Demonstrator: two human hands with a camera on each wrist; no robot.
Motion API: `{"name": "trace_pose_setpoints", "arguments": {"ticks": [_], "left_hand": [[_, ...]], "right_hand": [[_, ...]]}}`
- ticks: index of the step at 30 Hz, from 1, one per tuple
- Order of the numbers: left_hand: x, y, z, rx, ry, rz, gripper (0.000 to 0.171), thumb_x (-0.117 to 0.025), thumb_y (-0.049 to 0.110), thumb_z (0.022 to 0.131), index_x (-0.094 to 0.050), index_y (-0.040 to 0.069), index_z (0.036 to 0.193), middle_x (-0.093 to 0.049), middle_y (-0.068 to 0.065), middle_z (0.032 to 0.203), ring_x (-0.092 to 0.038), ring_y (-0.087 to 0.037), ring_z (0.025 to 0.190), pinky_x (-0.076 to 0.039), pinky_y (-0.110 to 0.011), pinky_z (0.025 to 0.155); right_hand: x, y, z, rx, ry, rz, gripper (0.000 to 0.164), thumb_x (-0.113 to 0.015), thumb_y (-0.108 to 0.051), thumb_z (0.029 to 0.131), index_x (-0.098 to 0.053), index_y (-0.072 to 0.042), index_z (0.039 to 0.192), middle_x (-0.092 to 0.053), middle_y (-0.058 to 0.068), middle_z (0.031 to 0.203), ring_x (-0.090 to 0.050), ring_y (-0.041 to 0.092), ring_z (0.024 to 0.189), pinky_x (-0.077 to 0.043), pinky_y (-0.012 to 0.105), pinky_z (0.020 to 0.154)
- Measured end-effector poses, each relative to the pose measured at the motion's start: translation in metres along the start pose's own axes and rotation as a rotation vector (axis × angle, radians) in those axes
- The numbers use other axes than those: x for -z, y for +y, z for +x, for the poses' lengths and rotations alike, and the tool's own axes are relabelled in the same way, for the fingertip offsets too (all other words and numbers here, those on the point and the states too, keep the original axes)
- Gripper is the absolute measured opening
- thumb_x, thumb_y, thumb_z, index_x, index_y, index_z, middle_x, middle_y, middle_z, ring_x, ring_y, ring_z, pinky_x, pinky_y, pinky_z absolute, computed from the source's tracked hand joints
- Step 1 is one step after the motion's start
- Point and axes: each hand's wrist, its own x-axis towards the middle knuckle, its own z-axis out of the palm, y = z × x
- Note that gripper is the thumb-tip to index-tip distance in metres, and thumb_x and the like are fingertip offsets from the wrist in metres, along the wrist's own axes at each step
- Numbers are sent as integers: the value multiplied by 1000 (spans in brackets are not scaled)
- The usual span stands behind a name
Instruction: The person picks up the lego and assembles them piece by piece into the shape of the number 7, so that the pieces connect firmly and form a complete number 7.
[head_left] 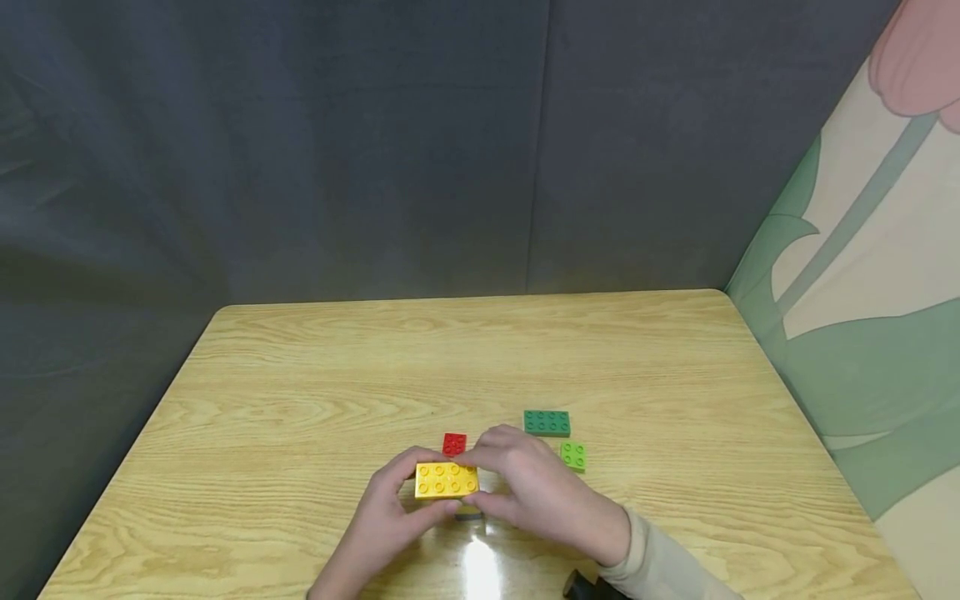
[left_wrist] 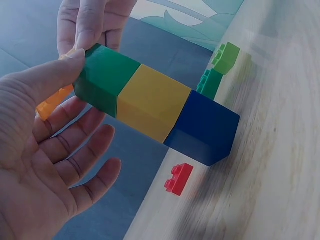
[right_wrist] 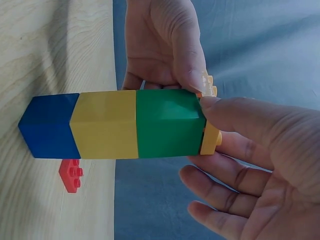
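A stack stands on the table, with a blue block (right_wrist: 50,127) lowest, a yellow block (right_wrist: 103,125) above it and a green block (right_wrist: 170,122) on top. At the green block's upper end is a thin yellow-orange studded brick (head_left: 446,481). My left hand (head_left: 390,508) pinches its left part between thumb and index finger. My right hand (head_left: 536,487) pinches the right part the same way. Whether the thin brick is fully seated on the green block, I cannot tell. From the head view, most of the stack is hidden under this brick and the hands.
Just beyond the hands lies a red studded brick (head_left: 454,444). A dark green brick (head_left: 547,423) and a light green brick (head_left: 573,456) lie to the right on the wooden table (head_left: 300,375). Near the right sleeve is a black object (head_left: 581,586). Dark cloth (head_left: 375,167) hangs behind.
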Motion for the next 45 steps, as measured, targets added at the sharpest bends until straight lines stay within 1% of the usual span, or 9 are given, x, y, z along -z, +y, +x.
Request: {"name": "trace_pose_setpoints", "arguments": {"ticks": [6, 8, 16, 26, 33, 45], "left_hand": [[0, 1, 0, -4, -8, -16, 40, -81, 35, 77, -64, 30, 113, -66, 12, 110, -61, -15, 103, -46, -41, 94], [0, 2, 0, 1, -11, -27, 40, -81, 35, 77, -64, 30, 112, -66, 12, 109, -61, -15, 103, -46, -40, 93], [-1, 2, 1, -16, -16, -60, 38, -81, 34, 77, -65, 28, 111, -67, 9, 108, -61, -17, 103, -46, -39, 92], [-1, -1, 1, -45, -15, -49, 38, -81, 33, 78, -65, 27, 111, -67, 10, 109, -62, -16, 102, -47, -38, 92], [-1, 0, 1, -39, -16, -46, 38, -81, 33, 77, -65, 28, 111, -67, 10, 109, -62, -17, 103, -47, -39, 92], [-2, -1, 1, -50, -6, -32, 38, -81, 31, 77, -65, 28, 111, -67, 10, 106, -61, -16, 100, -47, -36, 90]], "right_hand": [[0, -1, 1, -7, -4, -11, 34, -79, -24, 82, -72, -13, 114, -67, -8, 97, -57, 6, 90, -50, 23, 77], [0, -1, 1, -1, 2, -17, 34, -80, -23, 81, -72, -12, 113, -67, -8, 96, -57, 6, 89, -50, 23, 77], [1, -2, 2, 26, 23, -52, 33, -81, -21, 79, -73, -14, 111, -67, -9, 93, -58, 5, 85, -49, 22, 75], [2, -4, 3, -1, -7, -40, 33, -81, -22, 80, -73, -14, 111, -66, -9, 92, -56, 2, 83, -49, 21, 72], [2, -4, 4, 3, -7, -19, 32, -81, -20, 80, -73, -13, 110, -65, -9, 91, -55, 1, 80, -48, 19, 71], [2, -4, 4, 7, -9, -44, 31, -81, -21, 81, -73, -14, 110, -66, -9, 92, -57, 1, 83, -50, 21, 73]]}}
